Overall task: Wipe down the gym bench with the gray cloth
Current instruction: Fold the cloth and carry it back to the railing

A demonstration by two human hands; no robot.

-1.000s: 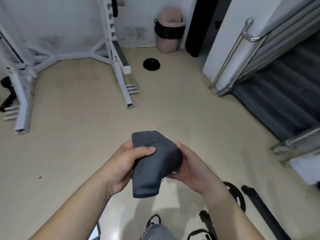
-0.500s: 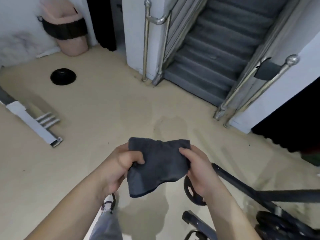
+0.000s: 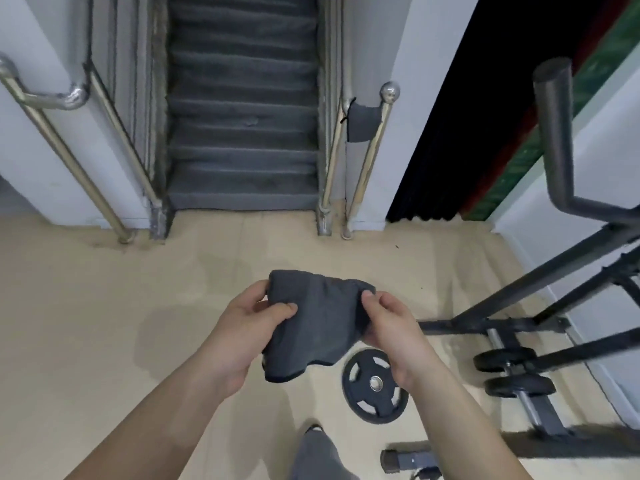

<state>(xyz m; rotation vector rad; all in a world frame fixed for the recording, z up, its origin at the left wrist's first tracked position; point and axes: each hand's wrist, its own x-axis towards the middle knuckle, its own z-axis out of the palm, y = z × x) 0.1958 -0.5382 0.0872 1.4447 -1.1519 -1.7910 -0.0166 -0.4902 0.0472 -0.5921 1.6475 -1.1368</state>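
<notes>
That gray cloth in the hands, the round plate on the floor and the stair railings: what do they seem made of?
The gray cloth looks like soft matte fabric, maybe microfiber: it folds and droops. The round plate seems rubber-coated, dull black, with a metal-looking hub. The stair railings look like polished metal, probably steel: they gleam.

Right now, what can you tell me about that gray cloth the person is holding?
The gray cloth is dark charcoal, soft and matte, like towelling, with a stitched hem along its lower edge. It is bunched and folded, not spread flat, and hangs in the air above the beige floor. The left hand pinches its left side and the right hand grips its right side; nothing else touches it.
</notes>
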